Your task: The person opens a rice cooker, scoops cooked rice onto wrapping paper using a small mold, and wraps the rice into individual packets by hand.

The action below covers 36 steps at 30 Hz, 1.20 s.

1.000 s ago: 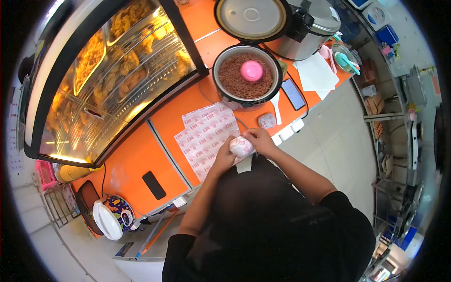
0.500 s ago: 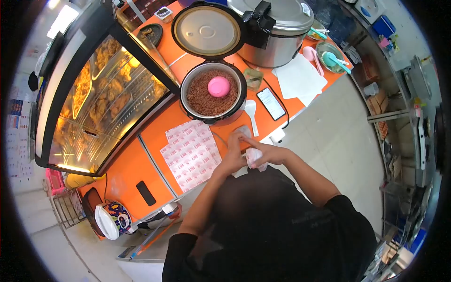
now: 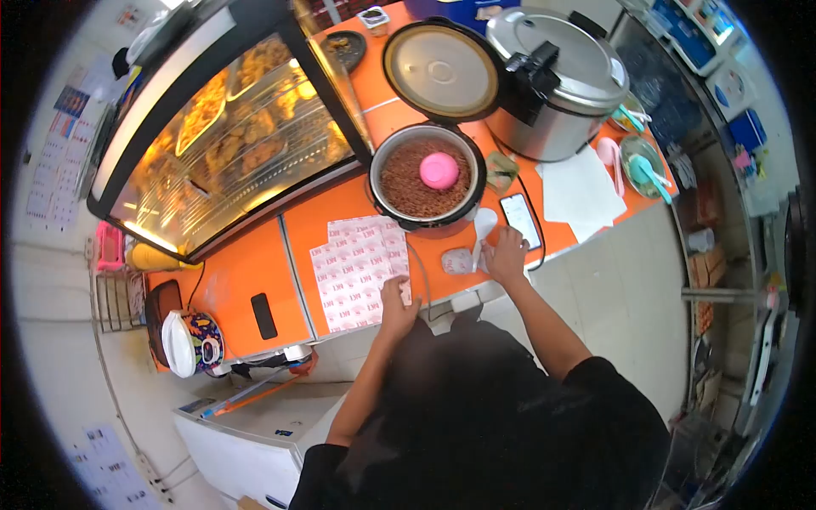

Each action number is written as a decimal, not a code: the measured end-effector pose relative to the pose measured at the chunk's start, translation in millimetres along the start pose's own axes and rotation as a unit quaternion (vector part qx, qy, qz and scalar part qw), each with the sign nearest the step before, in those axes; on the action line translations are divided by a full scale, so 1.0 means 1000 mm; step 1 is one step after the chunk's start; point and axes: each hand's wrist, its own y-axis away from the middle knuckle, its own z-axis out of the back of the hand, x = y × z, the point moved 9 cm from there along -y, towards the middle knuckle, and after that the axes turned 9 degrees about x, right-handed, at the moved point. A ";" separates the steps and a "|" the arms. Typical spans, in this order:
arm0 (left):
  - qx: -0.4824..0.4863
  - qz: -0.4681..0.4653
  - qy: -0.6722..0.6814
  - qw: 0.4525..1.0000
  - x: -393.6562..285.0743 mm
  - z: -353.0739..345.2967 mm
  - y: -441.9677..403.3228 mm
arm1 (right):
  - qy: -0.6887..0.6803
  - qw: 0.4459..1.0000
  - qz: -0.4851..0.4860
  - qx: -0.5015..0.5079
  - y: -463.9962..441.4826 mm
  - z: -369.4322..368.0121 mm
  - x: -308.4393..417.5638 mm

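Observation:
My left hand (image 3: 396,301) is at the lower right edge of the printed wrapping paper (image 3: 357,276), its curled fingers closed on that edge. My right hand (image 3: 507,255) has bent fingers at the handle of a white rice paddle (image 3: 484,223), which lies on the orange counter. A small wrapped packet (image 3: 456,261) rests just left of that handle. Behind them stands an open rice cooker (image 3: 376,189) full of brownish-red rice (image 3: 408,183). A pink round scoop or bowl (image 3: 439,171) sits on the rice.
A lit glass cabinet (image 3: 225,136) of fried food stands at the left. A large steel cooker (image 3: 552,106) is behind right. A lit phone (image 3: 520,223), white sheets (image 3: 578,191), a bowl with utensils (image 3: 642,166), a dark phone (image 3: 264,316) and a patterned container (image 3: 194,342) share the counter.
My hands have moved apart from a crumpled white wrapped bundle they held together. The left is now at the paper, the right at the rice paddle. The camera view has shifted.

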 end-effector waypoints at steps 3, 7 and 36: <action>-0.030 0.068 0.034 0.997 0.036 0.016 0.034 | -0.083 0.987 0.106 -0.089 -0.028 0.080 0.068; -0.054 0.153 0.122 0.979 0.081 0.021 0.061 | -0.044 0.955 0.293 -0.019 -0.109 0.096 0.172; 0.230 0.046 0.589 0.774 -0.033 -0.026 -0.097 | 0.052 0.887 0.219 0.402 -0.181 0.038 0.185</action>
